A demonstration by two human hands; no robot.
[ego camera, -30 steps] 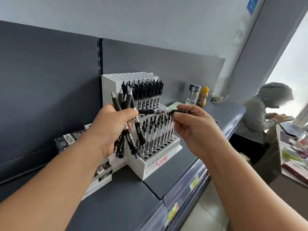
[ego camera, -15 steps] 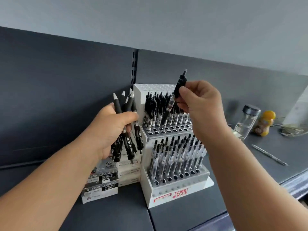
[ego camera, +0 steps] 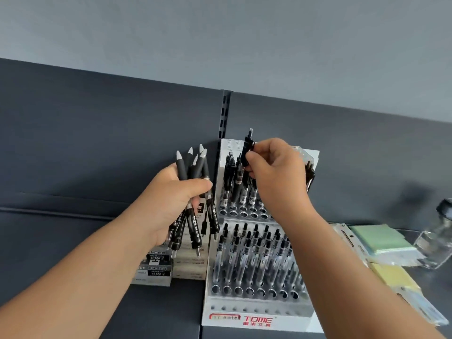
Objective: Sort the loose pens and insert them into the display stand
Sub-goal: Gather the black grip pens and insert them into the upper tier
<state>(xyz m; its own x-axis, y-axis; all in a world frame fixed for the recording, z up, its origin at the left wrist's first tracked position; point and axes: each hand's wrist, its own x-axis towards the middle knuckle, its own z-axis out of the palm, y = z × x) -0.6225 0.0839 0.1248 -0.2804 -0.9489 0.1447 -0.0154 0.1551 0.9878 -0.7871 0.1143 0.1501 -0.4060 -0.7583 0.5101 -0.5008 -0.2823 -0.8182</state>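
Under right hand [ego camera: 276, 172]: display stand [ego camera: 256, 308] sitting, its upper tier directly below the fingers.
Right hand: pinching one black pen [ego camera: 247, 146] upright.
Left hand [ego camera: 168, 206]: gripping bundle of loose pens [ego camera: 183, 171], just left of display stand.

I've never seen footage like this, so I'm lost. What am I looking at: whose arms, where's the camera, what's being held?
No machine: these are a person's bare arms, filmed by a camera worn on their head, looking forward and down. The left hand grips a bundle of black pens, tips up. The right hand pinches a single pen at the upper tier of the white display stand, which stands on a dark shelf. Stacked boxes sit left of it; coloured pads and a glass jar sit to its right.
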